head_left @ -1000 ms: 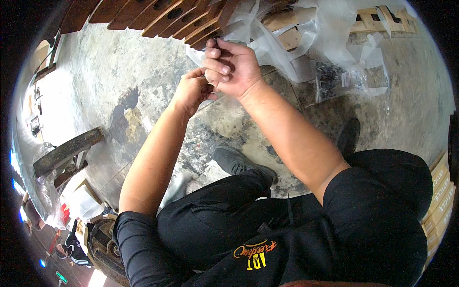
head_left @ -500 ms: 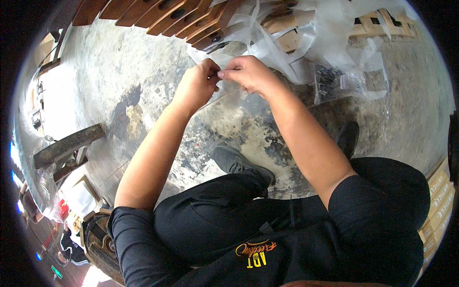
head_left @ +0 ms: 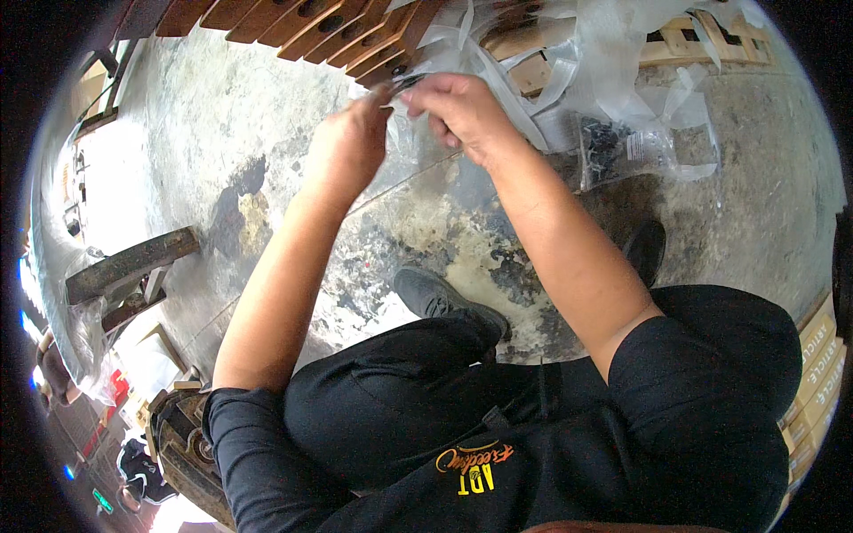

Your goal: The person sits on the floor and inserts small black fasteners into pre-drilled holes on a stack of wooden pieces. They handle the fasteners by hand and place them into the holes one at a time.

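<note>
Both my arms reach forward to the near end of a row of brown wooden pieces (head_left: 333, 40) with dark round spots in their faces. My left hand (head_left: 351, 147) is closed, its fingertips blurred, at a small dark thing (head_left: 407, 81) just in front of the wood. My right hand (head_left: 464, 114) is beside it, thumb and forefinger bent together at the same spot; what they pinch is too small to name. To the right, a clear plastic bag (head_left: 609, 151) of small black parts lies on white wrapping.
White foam wrapping (head_left: 613, 62) spreads over a light wooden pallet (head_left: 711, 43) at the far right. A worn dark beam (head_left: 133, 265) stands at the left. Cartons (head_left: 817, 373) are stacked at the right edge. Another person (head_left: 142, 471) is at the lower left.
Both hands have moved forward, away from me, toward the wooden pieces. The fingertips, pressed together before, have drawn slightly apart around the small dark thing.
</note>
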